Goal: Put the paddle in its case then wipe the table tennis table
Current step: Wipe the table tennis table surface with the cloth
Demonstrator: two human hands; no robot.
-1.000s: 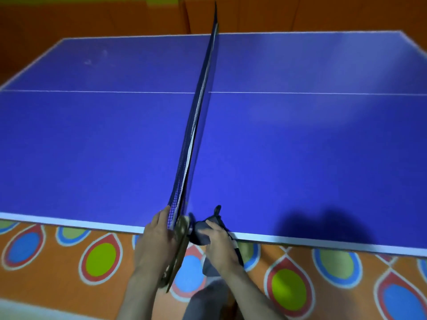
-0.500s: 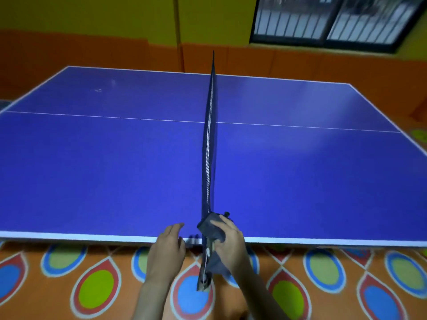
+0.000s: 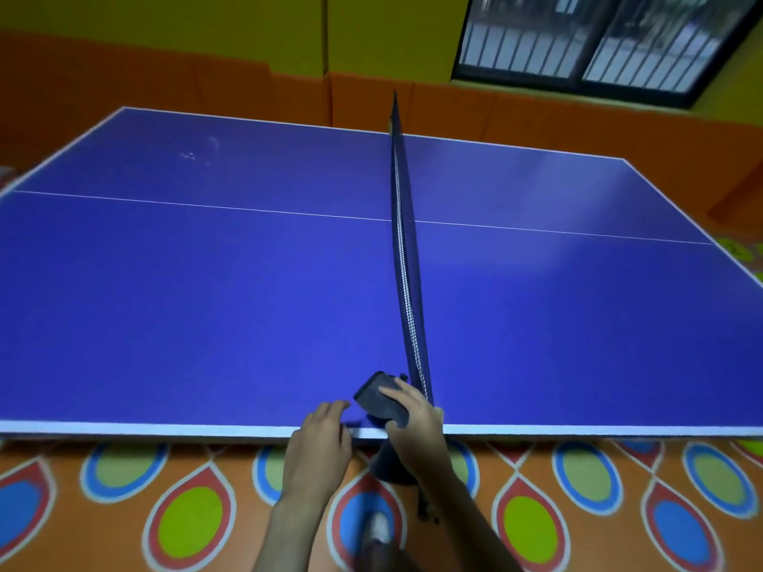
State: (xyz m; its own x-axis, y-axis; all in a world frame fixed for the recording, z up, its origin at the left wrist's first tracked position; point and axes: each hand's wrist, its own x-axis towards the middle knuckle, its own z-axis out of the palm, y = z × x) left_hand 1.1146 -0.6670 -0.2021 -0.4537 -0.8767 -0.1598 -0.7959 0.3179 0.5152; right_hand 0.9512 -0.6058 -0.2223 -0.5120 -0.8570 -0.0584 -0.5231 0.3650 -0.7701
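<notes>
I had two hands in view: my left hand and my right hand. There was one blue tabletop, crossed by one thin white centre line and split by one net. I counted one dark cloth, under the fingers of my right hand beside the net. On the far left half there was one small cluster of pale specks; how many specks it held I could not tell. One barred window stood in the wall beyond. One shoe showed on the patterned floor below.
</notes>
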